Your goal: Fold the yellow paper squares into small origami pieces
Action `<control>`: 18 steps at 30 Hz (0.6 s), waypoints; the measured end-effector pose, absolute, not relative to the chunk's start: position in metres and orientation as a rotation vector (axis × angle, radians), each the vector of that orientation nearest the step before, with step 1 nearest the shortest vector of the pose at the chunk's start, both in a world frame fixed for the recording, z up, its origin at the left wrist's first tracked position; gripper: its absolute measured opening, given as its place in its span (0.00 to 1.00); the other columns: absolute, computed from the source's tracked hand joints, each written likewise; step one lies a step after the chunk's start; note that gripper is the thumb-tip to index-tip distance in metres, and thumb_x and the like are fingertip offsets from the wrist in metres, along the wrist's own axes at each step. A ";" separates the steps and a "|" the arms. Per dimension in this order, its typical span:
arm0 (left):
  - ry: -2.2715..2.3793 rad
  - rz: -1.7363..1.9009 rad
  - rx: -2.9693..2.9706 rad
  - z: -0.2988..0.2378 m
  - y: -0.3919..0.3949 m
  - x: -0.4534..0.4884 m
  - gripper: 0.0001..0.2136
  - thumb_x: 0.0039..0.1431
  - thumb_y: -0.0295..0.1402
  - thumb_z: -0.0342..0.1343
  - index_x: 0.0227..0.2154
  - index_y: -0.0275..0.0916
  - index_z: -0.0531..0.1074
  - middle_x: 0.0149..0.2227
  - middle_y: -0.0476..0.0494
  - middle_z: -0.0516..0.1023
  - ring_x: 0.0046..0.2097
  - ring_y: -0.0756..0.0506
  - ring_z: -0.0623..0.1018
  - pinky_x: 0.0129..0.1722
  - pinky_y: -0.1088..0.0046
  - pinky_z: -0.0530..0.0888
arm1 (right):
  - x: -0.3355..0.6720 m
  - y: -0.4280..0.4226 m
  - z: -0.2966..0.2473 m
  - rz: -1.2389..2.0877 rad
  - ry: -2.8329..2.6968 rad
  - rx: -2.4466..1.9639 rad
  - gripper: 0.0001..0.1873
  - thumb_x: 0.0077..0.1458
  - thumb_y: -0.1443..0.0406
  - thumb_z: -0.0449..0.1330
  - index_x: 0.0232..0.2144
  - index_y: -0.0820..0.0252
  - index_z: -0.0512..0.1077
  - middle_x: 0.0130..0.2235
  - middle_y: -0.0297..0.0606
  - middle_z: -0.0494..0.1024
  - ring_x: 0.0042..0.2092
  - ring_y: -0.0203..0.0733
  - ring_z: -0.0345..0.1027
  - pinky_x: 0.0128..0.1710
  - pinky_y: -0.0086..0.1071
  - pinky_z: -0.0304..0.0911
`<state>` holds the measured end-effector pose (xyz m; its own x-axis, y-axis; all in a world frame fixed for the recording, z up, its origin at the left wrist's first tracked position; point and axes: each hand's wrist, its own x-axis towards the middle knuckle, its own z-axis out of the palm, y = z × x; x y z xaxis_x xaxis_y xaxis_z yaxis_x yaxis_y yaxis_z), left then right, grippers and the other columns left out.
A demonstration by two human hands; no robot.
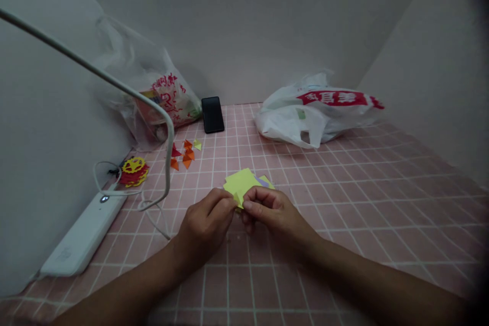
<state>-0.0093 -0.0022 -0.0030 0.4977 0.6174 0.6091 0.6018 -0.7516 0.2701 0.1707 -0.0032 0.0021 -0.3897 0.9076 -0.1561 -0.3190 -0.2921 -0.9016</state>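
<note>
A small folded piece of yellow paper (238, 199) is pinched between my two hands. My left hand (208, 221) grips its left side, fingers curled and closed. From the right, my right hand (273, 211) holds its other edge between thumb and forefinger. Just behind my fingertips lies a stack of yellow paper sheets (241, 180), with a bit of purple paper (262, 182) showing at its right side. Farther back on the left sit several small folded orange paper pieces (187, 156), a red one (175, 150) and a yellow one (197, 144).
A white power bank (82, 234) with a cable lies at left, near red and yellow paper cutouts (133, 172). A grey bent rod (114, 81) crosses the left side. Behind stand a black phone (213, 114) and two plastic bags, left (168, 97) and right (294, 117). Pink checked cloth covers the table.
</note>
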 end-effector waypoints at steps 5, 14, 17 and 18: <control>1.081 1.194 2.641 0.001 0.000 -0.008 0.08 0.61 0.19 0.52 0.37 0.38 0.69 0.36 0.44 0.74 0.38 0.48 0.77 0.37 0.75 0.76 | 0.171 -0.002 0.001 1.823 -1.003 -0.907 0.13 0.50 0.58 0.64 0.24 0.60 0.67 0.23 0.31 0.73 0.23 0.32 0.64 0.25 0.27 0.59; 0.978 1.286 1.787 0.003 0.006 -0.007 0.06 0.59 0.21 0.54 0.33 0.38 0.70 0.37 0.46 0.73 0.29 0.52 0.77 0.28 0.76 0.77 | 0.173 0.005 -0.001 1.601 -1.146 -1.124 0.08 0.48 0.64 0.60 0.21 0.59 0.65 0.20 0.31 0.70 0.21 0.32 0.61 0.22 0.27 0.56; 0.941 1.231 1.601 0.002 0.007 -0.007 0.05 0.58 0.20 0.54 0.31 0.37 0.69 0.38 0.46 0.73 0.27 0.53 0.77 0.28 0.76 0.78 | 0.174 0.005 0.000 1.463 -1.294 -1.182 0.08 0.49 0.65 0.58 0.21 0.58 0.63 0.20 0.30 0.68 0.23 0.34 0.60 0.23 0.28 0.55; 0.938 1.216 1.594 0.002 0.007 -0.006 0.05 0.57 0.20 0.55 0.31 0.36 0.70 0.39 0.46 0.73 0.28 0.53 0.78 0.29 0.75 0.79 | 0.174 0.005 0.001 1.436 -1.322 -1.196 0.08 0.50 0.65 0.57 0.21 0.57 0.63 0.20 0.30 0.67 0.23 0.34 0.60 0.22 0.28 0.54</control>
<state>-0.0065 0.0073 0.0017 0.2299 0.9279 0.2935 0.0485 -0.3121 0.9488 0.1736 0.0047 0.0009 -0.2058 0.9726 -0.1085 0.0277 -0.1050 -0.9941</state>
